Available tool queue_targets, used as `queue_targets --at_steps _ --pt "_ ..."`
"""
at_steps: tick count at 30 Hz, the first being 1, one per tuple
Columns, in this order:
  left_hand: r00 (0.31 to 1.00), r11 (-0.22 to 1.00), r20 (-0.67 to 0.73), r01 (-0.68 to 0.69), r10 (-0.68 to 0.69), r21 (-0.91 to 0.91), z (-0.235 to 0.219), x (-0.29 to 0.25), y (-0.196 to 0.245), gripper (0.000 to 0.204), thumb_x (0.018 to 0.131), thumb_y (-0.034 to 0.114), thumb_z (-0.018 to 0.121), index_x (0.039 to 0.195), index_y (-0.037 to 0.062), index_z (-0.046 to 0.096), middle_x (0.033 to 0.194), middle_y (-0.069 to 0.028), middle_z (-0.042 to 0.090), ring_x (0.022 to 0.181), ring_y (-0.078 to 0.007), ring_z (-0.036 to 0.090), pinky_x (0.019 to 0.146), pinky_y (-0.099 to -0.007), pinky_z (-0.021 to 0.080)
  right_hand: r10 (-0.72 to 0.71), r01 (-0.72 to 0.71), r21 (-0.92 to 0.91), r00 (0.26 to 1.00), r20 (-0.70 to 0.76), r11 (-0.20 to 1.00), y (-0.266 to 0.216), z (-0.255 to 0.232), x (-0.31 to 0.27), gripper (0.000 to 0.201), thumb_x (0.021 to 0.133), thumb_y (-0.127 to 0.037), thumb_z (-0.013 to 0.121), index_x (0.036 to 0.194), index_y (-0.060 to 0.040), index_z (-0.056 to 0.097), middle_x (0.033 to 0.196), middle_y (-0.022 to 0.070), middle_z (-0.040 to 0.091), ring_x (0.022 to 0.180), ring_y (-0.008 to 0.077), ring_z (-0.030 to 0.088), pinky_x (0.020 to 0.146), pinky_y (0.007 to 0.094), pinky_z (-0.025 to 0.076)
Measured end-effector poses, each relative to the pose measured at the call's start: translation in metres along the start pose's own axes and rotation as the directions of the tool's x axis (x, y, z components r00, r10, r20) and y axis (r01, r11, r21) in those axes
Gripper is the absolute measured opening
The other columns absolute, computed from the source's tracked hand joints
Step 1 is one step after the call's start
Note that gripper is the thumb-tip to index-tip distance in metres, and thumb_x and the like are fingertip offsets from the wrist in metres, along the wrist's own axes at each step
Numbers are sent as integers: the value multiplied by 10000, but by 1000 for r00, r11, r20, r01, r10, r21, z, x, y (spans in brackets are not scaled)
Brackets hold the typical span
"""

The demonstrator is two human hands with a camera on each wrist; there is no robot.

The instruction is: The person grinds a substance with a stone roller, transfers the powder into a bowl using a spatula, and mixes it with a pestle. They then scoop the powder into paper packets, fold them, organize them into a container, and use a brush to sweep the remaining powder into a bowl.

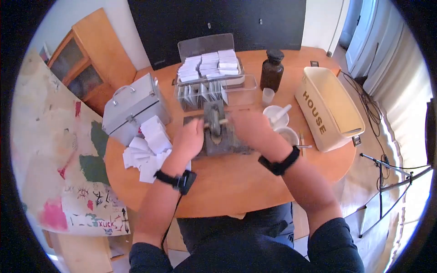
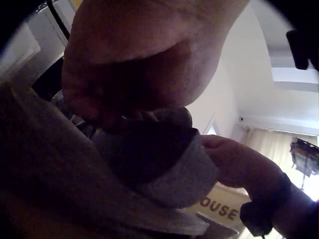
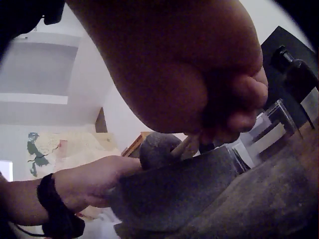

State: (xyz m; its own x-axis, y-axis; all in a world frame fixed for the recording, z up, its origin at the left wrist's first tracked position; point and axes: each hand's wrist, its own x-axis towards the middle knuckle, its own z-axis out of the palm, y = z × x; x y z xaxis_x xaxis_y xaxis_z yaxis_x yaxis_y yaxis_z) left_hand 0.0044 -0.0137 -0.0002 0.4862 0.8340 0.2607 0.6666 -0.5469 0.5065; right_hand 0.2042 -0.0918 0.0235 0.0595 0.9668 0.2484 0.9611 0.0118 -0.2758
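A dark grey stone trough (image 1: 220, 146) (image 3: 174, 191) stands on the table with a round stone wheel (image 1: 215, 122) (image 3: 157, 149) in it. A light wooden handle (image 1: 223, 121) (image 3: 188, 147) passes through the wheel. My left hand (image 1: 189, 139) (image 2: 139, 55) (image 3: 94, 179) grips the handle at the wheel's left side, fingers curled. On the other side my right hand (image 1: 256, 129) (image 3: 194, 74) (image 2: 237, 159) is curled round the handle's right end. The palms hide most of both grips in the wrist views.
White paper packets (image 1: 152, 136) lie left of the trough, by a metal case (image 1: 136, 107). Behind are a clear box (image 1: 241, 98) and a packet tray (image 1: 239, 81). To the right stand a dark jar (image 1: 271, 75), small cup (image 1: 268, 96), white mortar (image 1: 281, 121), bowl (image 1: 293, 136) and cream bin (image 1: 313, 109).
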Motion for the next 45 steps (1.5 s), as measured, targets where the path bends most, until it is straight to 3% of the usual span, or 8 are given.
queue_targets --at_steps 7,13,24,26,29,36,39,45 --pt "998 990 -41 50 -56 -130 5 6 -2 345 1023 318 436 944 22 594 869 -271 650 859 -483 617 726 -554 474 31 -30 -28 999 43 999 -12 -10 -1 165 927 -190 528 964 -69 635 879 168 700 813 355 697 674 478 556" --pt "1000 997 6 -1 2 -72 -2 -15 1 361 1032 302 423 903 9 589 831 -277 628 808 -476 613 697 -545 467 -76 75 48 997 12 996 -5 -3 -15 187 918 -194 532 969 -50 639 904 172 698 808 356 694 664 469 557" --pt "998 994 -28 -53 56 95 3 -8 1 379 1038 306 395 939 6 605 882 -266 656 850 -474 619 732 -553 474 -28 28 6 999 -44 1000 -7 -3 -20 141 908 -145 523 928 -66 638 855 188 704 790 375 702 666 483 568" --pt "989 993 -141 -52 37 -103 17 3 -11 371 1033 309 406 944 8 605 868 -260 656 840 -472 618 736 -555 471 -4 4 4 1000 -17 1000 -3 5 -8 140 912 -153 525 934 -67 633 871 185 703 807 371 701 679 482 566" --pt "997 997 18 73 -72 -10 8 19 -8 334 1022 273 434 1021 -3 621 976 -279 646 930 -469 616 786 -513 483 11 -11 -20 1000 -4 1000 0 4 5 137 917 -165 528 946 -68 620 883 182 700 821 363 700 690 481 564" --pt "998 998 23 65 -65 -18 -4 -27 9 339 1029 305 425 922 26 587 853 -266 645 833 -478 609 710 -550 468 -101 105 25 986 -129 994 -9 -3 -29 161 924 -164 517 942 -73 648 853 181 688 780 351 692 643 471 555" --pt "994 999 -108 -25 22 -25 11 -3 -7 335 1027 300 436 909 24 583 831 -269 640 813 -481 611 695 -559 468 -3 3 0 1000 16 1000 -1 5 -2 158 923 -165 512 974 -77 634 879 179 689 802 350 692 671 472 555" --pt "999 998 -41 -6 8 57 0 0 5 330 1028 300 435 916 26 579 852 -271 643 837 -486 611 706 -555 468 8 -9 14 998 58 1000 4 10 -9 174 933 -191 517 1005 -84 633 838 171 691 788 357 690 663 479 551"
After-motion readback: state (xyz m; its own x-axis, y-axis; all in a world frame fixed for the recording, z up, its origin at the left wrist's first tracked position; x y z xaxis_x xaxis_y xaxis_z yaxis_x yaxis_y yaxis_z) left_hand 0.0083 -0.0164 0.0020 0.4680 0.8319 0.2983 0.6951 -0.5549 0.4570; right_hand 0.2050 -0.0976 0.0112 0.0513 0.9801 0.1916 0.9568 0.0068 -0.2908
